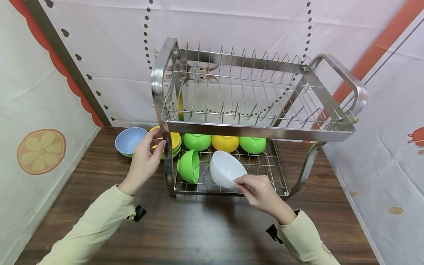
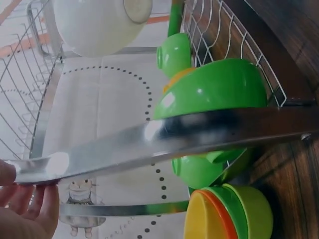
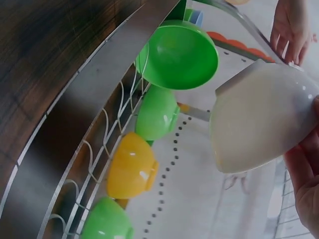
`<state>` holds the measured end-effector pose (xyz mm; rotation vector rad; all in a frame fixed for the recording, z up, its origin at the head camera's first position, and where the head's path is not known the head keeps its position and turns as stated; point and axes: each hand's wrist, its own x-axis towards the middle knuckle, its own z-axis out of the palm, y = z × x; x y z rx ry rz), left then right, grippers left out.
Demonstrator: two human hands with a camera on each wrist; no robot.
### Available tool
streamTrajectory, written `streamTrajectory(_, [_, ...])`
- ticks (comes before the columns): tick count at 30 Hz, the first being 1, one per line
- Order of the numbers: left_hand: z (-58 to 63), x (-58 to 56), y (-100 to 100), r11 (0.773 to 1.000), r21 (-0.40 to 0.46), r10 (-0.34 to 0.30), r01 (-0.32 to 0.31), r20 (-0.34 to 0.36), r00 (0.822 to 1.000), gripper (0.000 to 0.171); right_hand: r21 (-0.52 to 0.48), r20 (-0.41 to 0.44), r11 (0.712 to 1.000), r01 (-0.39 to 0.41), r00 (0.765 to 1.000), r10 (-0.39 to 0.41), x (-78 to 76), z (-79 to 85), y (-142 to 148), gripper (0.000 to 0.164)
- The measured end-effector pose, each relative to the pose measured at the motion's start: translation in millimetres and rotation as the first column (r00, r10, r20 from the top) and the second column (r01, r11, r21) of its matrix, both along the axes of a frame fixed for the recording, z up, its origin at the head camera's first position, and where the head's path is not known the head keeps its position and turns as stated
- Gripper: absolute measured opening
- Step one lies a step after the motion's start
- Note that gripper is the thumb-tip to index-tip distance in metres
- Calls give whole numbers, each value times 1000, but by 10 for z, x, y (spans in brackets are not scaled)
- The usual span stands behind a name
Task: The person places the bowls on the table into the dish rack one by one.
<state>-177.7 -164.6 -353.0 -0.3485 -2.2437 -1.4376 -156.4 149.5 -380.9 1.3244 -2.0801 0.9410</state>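
Observation:
A white bowl [image 1: 226, 170] tilts above the front of the lower tier of a two-tier metal dish rack [image 1: 258, 131]. My right hand [image 1: 260, 192] pinches its rim between thumb and fingers. On the rack's left post, my left hand [image 1: 145, 156] has thumb and fingers on either side, gripping the metal in the left wrist view. A green bowl [image 1: 188, 167] stands on its side at the lower tier's front left. Behind it, a green bowl [image 1: 197, 142], a yellow bowl [image 1: 225, 143] and another green bowl [image 1: 253, 145] form a row.
Left of the rack, a blue bowl [image 1: 130, 140] tops one stack and a yellow bowl [image 1: 175, 140] another, both on the dark wooden table [image 1: 185, 232]. The upper tier has wire dividers [image 1: 253, 79]. A printed cloth [image 1: 232, 22] stands behind, with more at both sides.

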Motion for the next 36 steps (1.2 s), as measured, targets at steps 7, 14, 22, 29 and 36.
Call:
streamTrajectory(7, [33, -63, -60, 994, -101, 39, -35, 38, 999, 25, -156, 285, 983, 93, 958, -45, -77, -126, -83, 18])
streamTrajectory(14, [126, -72, -63, 974, -225, 48, -39, 38, 998, 21, -342, 584, 917, 206, 811, 36, -133, -269, -210, 10])
streamTrajectory(22, [115, -91, -76, 969, -244, 52, -44, 25, 998, 21, -452, 776, 811, 371, 612, 152, -207, -462, -434, 15])
streamTrajectory(29, [104, -101, -83, 963, -265, 53, -45, 25, 998, 23, -456, 848, 764, 457, 483, 217, -233, -556, -646, 19])
streamTrajectory(36, [119, -103, -80, 964, -262, 49, -37, 39, 998, 23, -420, 878, 778, 467, 427, 217, -267, -660, -789, 19])
